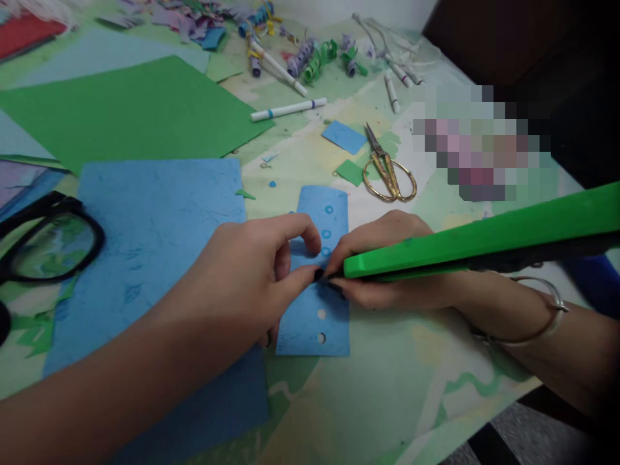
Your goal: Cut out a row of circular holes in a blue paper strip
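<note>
A narrow blue strip (322, 201) lies on the table, with drawn circles on its upper half and two punched-out holes low down. My left hand (256, 258) rests over the strip's left side; a gap shows between its bent index finger and its dark-nailed thumb. That thumb reaches the fingertips of my right hand (392, 284), which are pinched together above the strip's middle. Something small and dark is at the pinch, too hidden to name. A long bright green bar with a dark underside (465, 236) crosses in front of my right hand; whether I hold it is unclear.
Gold-handled scissors (390, 171) lie beyond the strip, near blue (345, 137) and green paper scraps (352, 172). A large blue sheet (159, 200), green sheet (145, 110) and black-framed glasses (53, 242) are left. Markers (289, 110) and curled paper (320, 59) lie behind.
</note>
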Action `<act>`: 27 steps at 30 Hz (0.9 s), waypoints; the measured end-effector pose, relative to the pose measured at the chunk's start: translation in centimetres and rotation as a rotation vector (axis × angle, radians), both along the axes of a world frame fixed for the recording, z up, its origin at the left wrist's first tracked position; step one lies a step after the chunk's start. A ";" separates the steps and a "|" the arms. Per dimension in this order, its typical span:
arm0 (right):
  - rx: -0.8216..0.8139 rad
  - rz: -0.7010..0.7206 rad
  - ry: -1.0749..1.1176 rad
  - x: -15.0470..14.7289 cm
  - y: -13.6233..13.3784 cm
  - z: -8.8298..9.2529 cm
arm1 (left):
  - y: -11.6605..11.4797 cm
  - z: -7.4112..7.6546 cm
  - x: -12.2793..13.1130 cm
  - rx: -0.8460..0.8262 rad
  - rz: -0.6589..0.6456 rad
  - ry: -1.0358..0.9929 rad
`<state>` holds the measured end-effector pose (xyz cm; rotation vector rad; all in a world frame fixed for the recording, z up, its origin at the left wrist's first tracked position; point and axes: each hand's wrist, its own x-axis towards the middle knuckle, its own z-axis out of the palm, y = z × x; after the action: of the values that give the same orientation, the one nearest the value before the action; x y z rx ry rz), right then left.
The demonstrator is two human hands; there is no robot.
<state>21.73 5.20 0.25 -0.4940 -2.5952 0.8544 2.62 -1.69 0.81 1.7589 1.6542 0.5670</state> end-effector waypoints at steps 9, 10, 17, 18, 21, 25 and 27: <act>-0.003 -0.039 -0.017 -0.2 -0.2 0.2 | -0.2 0.1 0.3 -0.010 0.031 -0.027; -0.010 -0.047 -0.025 -0.3 -0.3 0.2 | -0.4 0.2 0.3 -0.003 0.043 -0.026; -0.064 0.007 -0.078 -0.2 0.0 0.3 | -2.1 0.0 0.5 -0.025 0.121 -0.084; -0.076 0.028 -0.076 -0.1 0.1 0.3 | -2.2 -0.1 0.5 -0.041 0.115 -0.108; -0.127 0.056 -0.068 0.0 0.4 0.5 | -2.2 -0.3 0.2 -0.075 0.082 -0.169; -0.156 0.035 -0.081 -0.1 0.5 0.8 | -1.7 -0.1 -0.1 -0.085 0.013 -0.139; -0.152 0.036 -0.097 -0.1 0.5 0.8 | -1.5 0.1 -0.2 -0.102 -0.008 -0.095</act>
<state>21.61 5.70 1.10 -0.5450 -2.6457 1.0700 2.46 -3.19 0.95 1.6399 1.5816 0.5446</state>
